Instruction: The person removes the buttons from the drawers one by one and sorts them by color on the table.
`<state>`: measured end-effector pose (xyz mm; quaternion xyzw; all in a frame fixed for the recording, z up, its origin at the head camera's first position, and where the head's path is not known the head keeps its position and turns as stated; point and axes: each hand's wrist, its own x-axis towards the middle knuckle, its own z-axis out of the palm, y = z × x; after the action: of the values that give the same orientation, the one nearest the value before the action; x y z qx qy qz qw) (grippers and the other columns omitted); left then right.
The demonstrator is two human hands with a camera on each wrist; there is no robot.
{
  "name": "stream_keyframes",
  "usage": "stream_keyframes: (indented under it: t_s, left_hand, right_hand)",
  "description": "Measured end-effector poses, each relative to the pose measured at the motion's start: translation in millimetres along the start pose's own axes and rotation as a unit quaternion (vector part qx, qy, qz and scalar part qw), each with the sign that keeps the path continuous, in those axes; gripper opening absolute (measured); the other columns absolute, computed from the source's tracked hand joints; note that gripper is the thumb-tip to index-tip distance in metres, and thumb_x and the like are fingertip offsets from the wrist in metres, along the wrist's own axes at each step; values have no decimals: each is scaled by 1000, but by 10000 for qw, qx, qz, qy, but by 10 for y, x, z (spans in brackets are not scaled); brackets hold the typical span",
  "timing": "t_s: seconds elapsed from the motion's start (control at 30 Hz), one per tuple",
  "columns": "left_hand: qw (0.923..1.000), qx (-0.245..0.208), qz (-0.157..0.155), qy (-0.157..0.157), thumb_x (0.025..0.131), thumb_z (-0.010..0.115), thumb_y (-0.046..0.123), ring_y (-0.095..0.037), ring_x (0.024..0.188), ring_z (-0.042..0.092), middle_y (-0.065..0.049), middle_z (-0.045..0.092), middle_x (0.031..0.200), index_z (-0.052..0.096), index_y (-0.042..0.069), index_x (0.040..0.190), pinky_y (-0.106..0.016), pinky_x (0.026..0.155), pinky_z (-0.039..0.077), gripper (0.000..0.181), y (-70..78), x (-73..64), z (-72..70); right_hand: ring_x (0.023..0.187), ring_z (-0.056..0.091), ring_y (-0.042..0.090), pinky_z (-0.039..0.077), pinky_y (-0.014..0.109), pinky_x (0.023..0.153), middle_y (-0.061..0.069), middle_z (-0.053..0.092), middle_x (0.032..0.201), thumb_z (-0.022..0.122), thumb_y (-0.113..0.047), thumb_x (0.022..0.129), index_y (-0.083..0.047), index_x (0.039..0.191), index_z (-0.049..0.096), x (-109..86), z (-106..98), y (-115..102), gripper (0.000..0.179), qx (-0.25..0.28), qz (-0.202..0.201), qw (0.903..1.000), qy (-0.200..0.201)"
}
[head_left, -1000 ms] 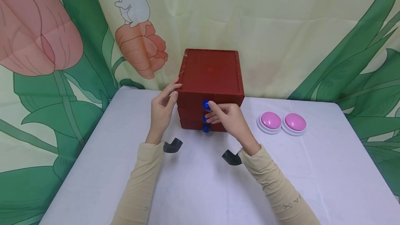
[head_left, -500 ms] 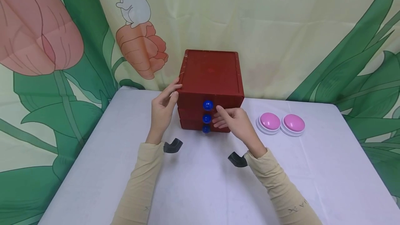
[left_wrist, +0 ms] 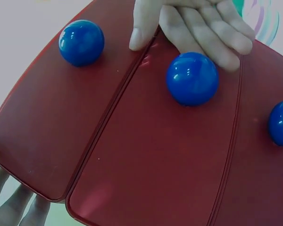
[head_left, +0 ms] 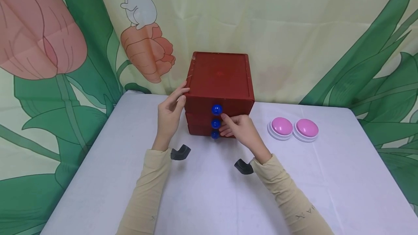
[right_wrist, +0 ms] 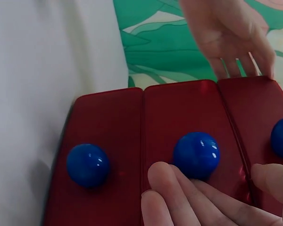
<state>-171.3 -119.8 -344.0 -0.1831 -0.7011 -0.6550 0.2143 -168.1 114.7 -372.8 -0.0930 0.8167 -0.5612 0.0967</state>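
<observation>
- Red three-drawer cabinet (head_left: 219, 73): your twelve o'clock.
- Your left hand (head_left: 169, 115), fingers extended, touches its nine-o'clock side.
- Your right hand (head_left: 241, 129), thumb and fingers parted, is beside the middle blue knob (head_left: 215, 123), at three o'clock.

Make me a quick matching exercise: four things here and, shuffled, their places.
Things
1. left hand
2. right hand
3. pink buttons
4. top knob

Places
A. just right of the middle knob
B. on the top drawer
C. at the left side of the drawer box
D. on the table, right of the drawer box

Pairs: 1-C, 2-A, 3-D, 4-B
</observation>
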Motion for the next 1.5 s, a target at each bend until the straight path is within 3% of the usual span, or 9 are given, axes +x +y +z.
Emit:
stream_keyframes:
  t_s: [0.07,0.2,0.43,1.1,1.5]
  left_hand:
    - [10000,11,-32,14,100,52,0,-25,138,48,-19,51,146,61,-11,126,-35,111,43,30,67,-7,2]
    - [10000,27,-41,30,100,52,-1,-23,137,49,-18,52,146,61,-11,126,-34,111,43,30,64,-10,-2]
    - [10000,-44,-6,4,100,53,0,-22,137,49,-17,52,146,61,-11,126,-33,110,43,30,53,-8,7]
    - [10000,22,43,-5,100,52,1,-22,138,48,-17,52,146,61,-10,127,-34,113,41,30,53,-10,8]
    - [9999,-141,68,-1,99,53,-2,-23,138,48,-18,52,145,61,-11,125,-30,110,43,29,27,-3,-4]
  right_hand:
    - [78,74,36,61,48,76,19,75,84,54,-40,102,8,93,74,10,26,18,54,-62,33,10000,-49]
    - [79,74,38,60,48,78,18,75,84,53,-40,102,8,94,74,33,101,65,54,-219,85,9995,-206]
    - [79,74,37,61,39,75,18,75,83,53,-40,102,7,98,74,48,184,89,52,-203,118,9995,-188]
    - [81,74,38,62,36,74,18,75,85,54,-40,102,7,99,74,26,164,98,51,-61,81,9990,-427]
    - [80,75,30,59,40,85,8,76,81,54,-44,101,-1,92,78,-47,172,83,50,-445,116,9983,-366]
